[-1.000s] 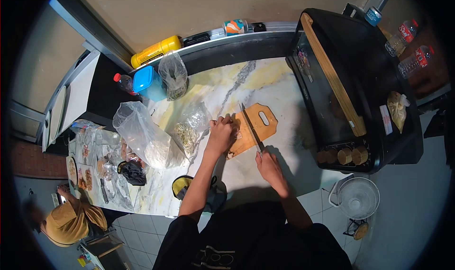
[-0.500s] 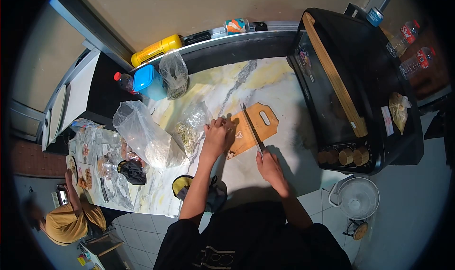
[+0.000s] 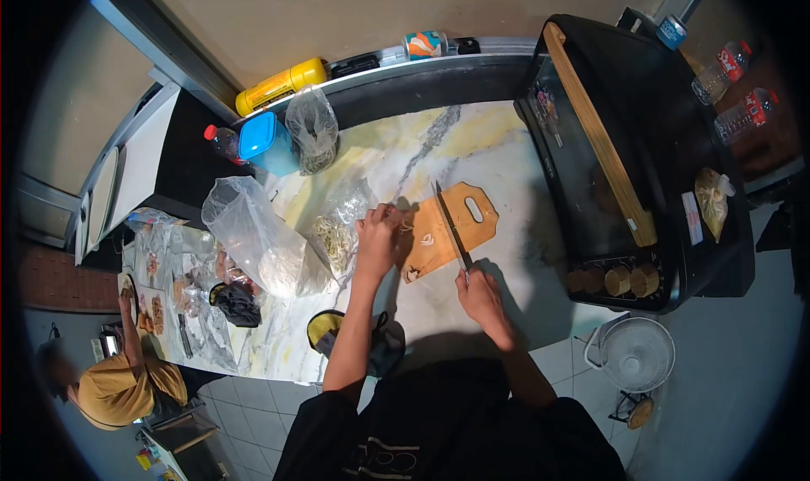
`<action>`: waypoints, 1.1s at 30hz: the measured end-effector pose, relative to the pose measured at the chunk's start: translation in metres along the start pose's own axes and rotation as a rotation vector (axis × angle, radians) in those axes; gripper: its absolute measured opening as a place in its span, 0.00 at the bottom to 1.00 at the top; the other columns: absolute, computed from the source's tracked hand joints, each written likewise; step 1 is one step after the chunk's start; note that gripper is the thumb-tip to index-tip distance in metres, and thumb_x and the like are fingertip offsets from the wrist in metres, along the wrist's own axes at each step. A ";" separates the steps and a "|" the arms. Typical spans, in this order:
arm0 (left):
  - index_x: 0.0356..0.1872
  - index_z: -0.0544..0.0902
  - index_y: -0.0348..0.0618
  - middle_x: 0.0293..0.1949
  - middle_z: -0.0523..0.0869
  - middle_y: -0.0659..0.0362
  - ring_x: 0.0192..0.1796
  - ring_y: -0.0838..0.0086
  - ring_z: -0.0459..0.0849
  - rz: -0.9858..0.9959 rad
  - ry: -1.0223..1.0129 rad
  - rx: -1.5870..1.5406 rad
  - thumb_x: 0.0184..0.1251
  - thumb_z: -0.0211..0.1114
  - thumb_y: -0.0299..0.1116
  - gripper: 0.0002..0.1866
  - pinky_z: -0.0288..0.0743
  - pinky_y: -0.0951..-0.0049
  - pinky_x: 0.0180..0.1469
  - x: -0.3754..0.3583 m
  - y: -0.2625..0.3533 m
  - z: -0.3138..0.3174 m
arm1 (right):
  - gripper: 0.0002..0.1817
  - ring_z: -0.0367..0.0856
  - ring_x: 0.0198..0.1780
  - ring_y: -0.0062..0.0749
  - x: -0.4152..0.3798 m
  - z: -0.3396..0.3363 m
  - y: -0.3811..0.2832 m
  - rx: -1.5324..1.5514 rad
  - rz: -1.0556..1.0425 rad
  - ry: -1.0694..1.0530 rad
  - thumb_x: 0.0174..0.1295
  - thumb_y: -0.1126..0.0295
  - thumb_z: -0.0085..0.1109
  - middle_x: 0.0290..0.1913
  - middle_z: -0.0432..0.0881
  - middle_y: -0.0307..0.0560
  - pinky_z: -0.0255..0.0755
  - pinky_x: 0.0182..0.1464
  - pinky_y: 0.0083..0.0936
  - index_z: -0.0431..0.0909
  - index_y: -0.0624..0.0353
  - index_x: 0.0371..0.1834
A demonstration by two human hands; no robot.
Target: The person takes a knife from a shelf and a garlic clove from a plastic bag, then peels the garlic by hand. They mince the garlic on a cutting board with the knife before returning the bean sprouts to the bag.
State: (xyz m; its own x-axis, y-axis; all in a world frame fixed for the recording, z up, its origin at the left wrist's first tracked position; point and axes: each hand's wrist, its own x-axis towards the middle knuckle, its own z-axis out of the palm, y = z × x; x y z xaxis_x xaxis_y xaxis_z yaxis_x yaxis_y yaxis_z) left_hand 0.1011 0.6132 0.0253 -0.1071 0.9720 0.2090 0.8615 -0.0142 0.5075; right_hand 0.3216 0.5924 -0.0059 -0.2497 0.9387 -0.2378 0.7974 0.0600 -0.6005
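Observation:
My right hand [image 3: 481,297] grips a knife [image 3: 452,224] by its handle, the long blade lying over the wooden cutting board [image 3: 426,260] and pointing away from me. At the board's left edge is my left hand [image 3: 377,243], fingers curled together. Whatever may be in those fingers is hidden. Small pale pieces [image 3: 428,240] lie on the board, with a small brownish piece [image 3: 412,273] by its near corner. Left of my left hand, a clear bag of bean sprouts [image 3: 336,238] lies on the marble-patterned counter [image 3: 371,156].
A larger clear bag [image 3: 253,228] with white contents stands farther left, near a blue-lidded container [image 3: 266,143]. A black oven [image 3: 591,160] borders the right side. A person in a yellow shirt [image 3: 126,392] works at the far left. A strainer [image 3: 637,354] is at lower right.
My left hand has shifted slightly left, uncovering more of the board and the pale pieces. My right hand and the knife have hardly moved.

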 end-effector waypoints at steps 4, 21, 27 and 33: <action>0.43 0.86 0.48 0.45 0.82 0.52 0.49 0.53 0.80 0.000 -0.049 -0.090 0.57 0.64 0.22 0.13 0.72 0.57 0.50 0.008 -0.019 0.001 | 0.19 0.80 0.35 0.65 0.001 0.003 0.001 0.007 -0.054 0.076 0.69 0.61 0.50 0.28 0.81 0.66 0.73 0.41 0.55 0.80 0.67 0.29; 0.37 0.86 0.41 0.44 0.81 0.53 0.48 0.56 0.78 0.075 -0.087 0.030 0.57 0.67 0.29 0.07 0.69 0.55 0.47 0.012 -0.025 0.015 | 0.20 0.80 0.34 0.65 0.002 0.001 0.002 0.018 -0.021 0.044 0.70 0.60 0.49 0.27 0.81 0.65 0.73 0.40 0.55 0.80 0.66 0.28; 0.36 0.85 0.41 0.42 0.82 0.54 0.47 0.58 0.80 0.048 -0.096 0.011 0.58 0.67 0.29 0.06 0.68 0.56 0.46 0.012 -0.026 0.015 | 0.20 0.80 0.35 0.65 0.003 0.001 0.002 0.017 -0.022 0.036 0.69 0.59 0.50 0.30 0.82 0.65 0.73 0.40 0.54 0.80 0.65 0.30; 0.34 0.86 0.43 0.37 0.83 0.56 0.45 0.59 0.81 0.042 -0.084 0.006 0.60 0.67 0.30 0.05 0.67 0.56 0.46 0.010 -0.021 0.014 | 0.19 0.80 0.35 0.65 0.003 0.000 0.003 0.020 0.004 0.030 0.69 0.60 0.50 0.29 0.82 0.65 0.73 0.40 0.55 0.80 0.65 0.30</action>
State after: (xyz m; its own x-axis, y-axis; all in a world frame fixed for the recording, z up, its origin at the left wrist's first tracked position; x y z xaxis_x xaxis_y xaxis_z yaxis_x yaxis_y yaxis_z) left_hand 0.0887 0.6265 0.0052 -0.0294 0.9868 0.1592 0.8671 -0.0541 0.4951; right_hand 0.3229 0.5957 -0.0087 -0.2297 0.9487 -0.2172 0.7872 0.0499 -0.6147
